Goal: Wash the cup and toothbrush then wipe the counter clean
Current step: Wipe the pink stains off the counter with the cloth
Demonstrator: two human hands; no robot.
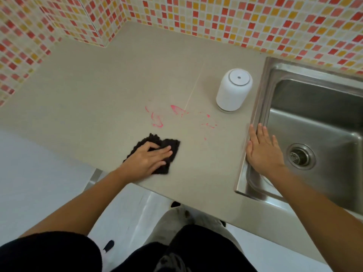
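Lower centre: left hand (149, 160) presses a soft, limp dark cloth (173, 145) flat on the tabletop (98, 95), fingers (164, 152) straight and together. Lower right: right hand (263, 148) rests on the sink rim (255, 107), fingers slightly spread, holding nothing. Pink smears (157, 121) lie beyond the cloth. Centre right: upturned white cup (233, 93), likely light and slick; grasp round its sides.

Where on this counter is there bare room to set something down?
Free: the back-left counter between the tiled wall and the pink smears; the front strip between the cloth and the sink rim. Crowded: around the white cup and right hand.
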